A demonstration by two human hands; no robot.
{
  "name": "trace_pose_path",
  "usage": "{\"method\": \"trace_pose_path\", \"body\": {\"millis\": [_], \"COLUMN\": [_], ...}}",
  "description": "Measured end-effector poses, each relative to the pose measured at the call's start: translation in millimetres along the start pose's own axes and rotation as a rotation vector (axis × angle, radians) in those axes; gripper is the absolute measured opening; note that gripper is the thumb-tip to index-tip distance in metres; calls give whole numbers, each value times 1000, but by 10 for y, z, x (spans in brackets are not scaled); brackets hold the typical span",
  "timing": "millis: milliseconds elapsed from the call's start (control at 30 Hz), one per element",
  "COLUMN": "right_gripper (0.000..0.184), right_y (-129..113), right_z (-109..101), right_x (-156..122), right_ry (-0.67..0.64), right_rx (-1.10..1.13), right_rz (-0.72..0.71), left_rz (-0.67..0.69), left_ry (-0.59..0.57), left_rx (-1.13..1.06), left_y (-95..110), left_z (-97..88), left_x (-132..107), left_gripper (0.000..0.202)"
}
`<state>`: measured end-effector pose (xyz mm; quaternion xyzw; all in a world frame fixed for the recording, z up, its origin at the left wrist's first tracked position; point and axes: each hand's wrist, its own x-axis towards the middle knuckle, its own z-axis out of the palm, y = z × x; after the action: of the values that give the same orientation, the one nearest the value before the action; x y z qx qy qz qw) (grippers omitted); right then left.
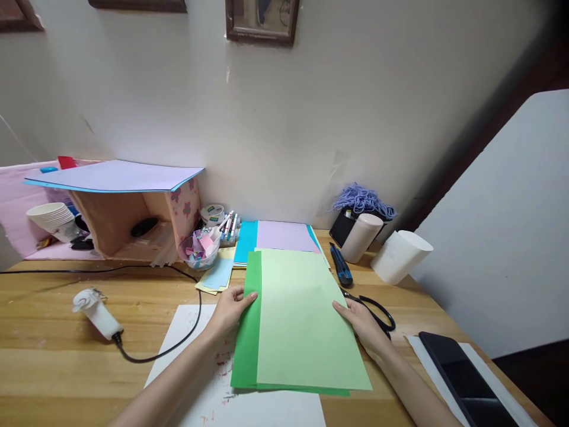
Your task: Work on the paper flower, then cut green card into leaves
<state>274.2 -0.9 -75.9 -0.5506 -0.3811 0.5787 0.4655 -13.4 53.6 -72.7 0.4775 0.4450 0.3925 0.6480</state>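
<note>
Two overlapping sheets are held up above the table, a light green sheet of paper (302,326) in front and a darker green sheet of paper (246,344) behind it, showing along the left side and bottom. My left hand (233,305) pinches the dark green sheet's left edge, thumb on top. On the other side my right hand (360,320) grips the light green sheet's right edge; whether it also grips the dark sheet is hidden. Beneath them lies a white sheet (204,403) with reddish marks. Black-handled scissors (377,311) lie just beyond my right hand.
A glue gun (95,314) with a black cord lies at left. Behind are a box (120,225), a bowl of paper scraps (200,249), markers (229,225) and coloured paper (284,235). Right are a blue-black utility knife (341,267), paper rolls (400,258) and a phone (462,373).
</note>
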Motion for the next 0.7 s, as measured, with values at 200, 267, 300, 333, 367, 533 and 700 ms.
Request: {"method": "trace_pose_path", "body": {"millis": [200,267,300,333,367,533,700], "right_gripper": [38,37,36,35,34,39,38], "right_y": [-7,11,20,26,26,-55,-191], "right_z": [3,-13,-20,-23,-22,36,-32], "right_x": [-11,4,11,16,18,-19,-25], "right_ry": [12,21,35,54,72,-11,22], "right_rx": [-5,-7,-5,-2,0,-62,-288], "right_rz": [21,29,32,34,39,81,-64], "left_rz": [62,89,88,74,53,63,210], "left_ry": [198,311,343,348,330,226,211], "left_rx": [219,313,339,348,339,286,337], "left_y": [86,109,117,124,127,126,216], "left_z": [-95,-133,-144,-147,-145,-132,-244], "left_x": [48,52,48,40,31,21,44], "left_gripper": [25,24,25,27,30,41,39]}}
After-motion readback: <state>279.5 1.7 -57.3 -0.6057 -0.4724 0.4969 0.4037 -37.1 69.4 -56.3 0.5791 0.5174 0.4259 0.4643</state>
